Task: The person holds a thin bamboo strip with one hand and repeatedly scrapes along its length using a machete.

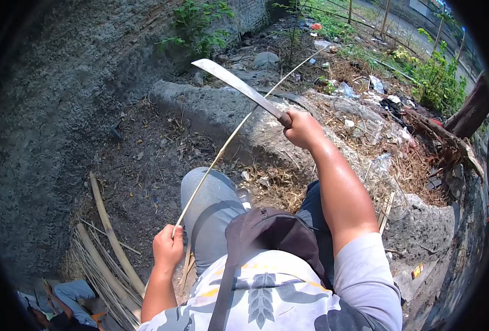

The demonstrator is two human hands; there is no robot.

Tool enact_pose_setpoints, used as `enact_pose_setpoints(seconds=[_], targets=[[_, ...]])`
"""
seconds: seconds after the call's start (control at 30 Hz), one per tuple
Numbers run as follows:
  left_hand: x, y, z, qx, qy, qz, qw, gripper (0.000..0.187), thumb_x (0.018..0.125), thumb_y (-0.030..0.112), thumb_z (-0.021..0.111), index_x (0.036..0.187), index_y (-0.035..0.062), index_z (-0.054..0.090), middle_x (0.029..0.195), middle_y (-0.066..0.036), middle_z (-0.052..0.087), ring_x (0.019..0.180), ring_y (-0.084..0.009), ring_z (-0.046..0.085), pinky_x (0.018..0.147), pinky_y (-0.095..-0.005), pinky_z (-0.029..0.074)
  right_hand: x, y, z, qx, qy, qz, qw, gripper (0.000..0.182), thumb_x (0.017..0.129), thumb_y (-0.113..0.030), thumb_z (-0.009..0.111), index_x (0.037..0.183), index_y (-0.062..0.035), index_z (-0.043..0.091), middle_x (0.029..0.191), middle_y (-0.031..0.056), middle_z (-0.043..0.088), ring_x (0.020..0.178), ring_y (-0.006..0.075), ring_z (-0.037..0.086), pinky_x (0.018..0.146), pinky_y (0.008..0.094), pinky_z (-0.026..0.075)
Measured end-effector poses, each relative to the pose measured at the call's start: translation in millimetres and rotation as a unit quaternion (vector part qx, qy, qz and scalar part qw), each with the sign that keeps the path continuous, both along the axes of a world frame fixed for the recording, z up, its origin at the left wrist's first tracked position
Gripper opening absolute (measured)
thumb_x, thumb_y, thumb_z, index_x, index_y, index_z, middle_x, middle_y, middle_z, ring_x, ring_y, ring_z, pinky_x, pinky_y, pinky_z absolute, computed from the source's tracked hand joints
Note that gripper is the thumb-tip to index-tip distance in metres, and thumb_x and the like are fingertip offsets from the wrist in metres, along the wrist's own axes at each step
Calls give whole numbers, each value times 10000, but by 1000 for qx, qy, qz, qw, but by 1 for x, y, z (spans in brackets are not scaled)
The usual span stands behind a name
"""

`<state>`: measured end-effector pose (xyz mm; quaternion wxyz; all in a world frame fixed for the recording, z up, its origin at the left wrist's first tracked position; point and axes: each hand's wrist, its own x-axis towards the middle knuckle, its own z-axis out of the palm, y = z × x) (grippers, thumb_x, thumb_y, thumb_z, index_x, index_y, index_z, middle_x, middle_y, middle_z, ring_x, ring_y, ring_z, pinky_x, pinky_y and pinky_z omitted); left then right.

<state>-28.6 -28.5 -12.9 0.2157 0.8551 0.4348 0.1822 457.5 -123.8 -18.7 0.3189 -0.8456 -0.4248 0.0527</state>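
Head view, looking down, outdoors. Ground: dark bare soil [139, 165] scattered with dry leaves. Rough grey wall [62, 83] on the left side. Low concrete ledge [211, 107] crosses the middle, with dry grass and plastic litter [366, 110] heaped behind it. Green weeds [200, 25] at the wall's top.

Person seated; grey trouser knee [211, 204] raised at centre, dark bag [272, 231] strapped across a patterned shirt.

Bundle of split bamboo strips [104, 248] lies on the soil at lower left, well apart from the ledge.

Machete [239, 85]: long, pale blade angled up and to the left, above the ledge. Right hand [302, 129] wrapped tight round its handle, arm stretched forward.

Thin bamboo strip [228, 140]: long, pale, running from the lower left diagonally up past the knee and on toward the litter. It crosses the blade near the handle; whether the two actually touch cannot be told. Left hand [168, 248] fisted round the strip's lower end, just beside the knee.

Second person's clothing [70, 295] is partly visible at the bottom left corner.
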Motion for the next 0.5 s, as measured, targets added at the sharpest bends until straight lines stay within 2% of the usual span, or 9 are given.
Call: enact_pose_setpoints(seconds=[0.07,0.17,0.23,0.3,0.37,0.47,0.5], targets=[[-10,-6,0,3,20,-1,1000,433,1058,379,614,819,18,611,710,-205,623,672,-438,624,612,-493,475,16,-5,-13,58,81,-54,994,242,779,-142,670,997,-38,673,865,230,711,839,408,696,763,481,525],[-12,-6,-6,12,29,-4,999,444,1063,389,606,825,14,615,707,-204,623,673,-438,625,617,-494,478,3,-4,-3,-3,102,-50,993,277,821,-159,669,1080,-72,715,1012,224,751,977,412,717,855,480,549],[-1,-4,-7,18,14,0,1000,443,1062,388,609,826,14,614,703,-203,622,674,-437,627,617,-494,479,-13,2,-7,15,67,4,998,283,818,-162,686,1092,-98,711,1019,223,750,990,417,716,865,496,557],[11,-3,-4,-1,4,3,1000,439,1063,391,609,844,10,623,707,-204,626,672,-427,632,618,-490,479,-36,5,-1,-35,-2,80,996,268,812,-208,730,1056,-106,686,986,203,746,982,419,716,855,523,568],[18,0,-4,-2,-4,-8,1000,440,1066,390,607,853,6,626,709,-203,627,663,-417,629,615,-479,478,-58,1,15,-70,-77,178,978,262,799,-249,761,1011,-116,686,961,180,747,958,402,723,833,514,576],[19,0,1,-51,-1,-15,999,430,1077,376,593,868,2,628,710,-200,626,648,-404,616,608,-460,475,-70,0,39,-123,-142,206,960,273,777,-247,791,999,-125,691,957,164,749,940,387,729,823,501,584],[16,-2,0,-52,-9,-22,998,428,1082,369,586,866,1,623,709,-201,623,645,-402,613,607,-455,474,-65,-2,41,-132,-122,191,965,268,767,-225,793,997,-129,694,958,163,750,948,382,730,828,505,581]])
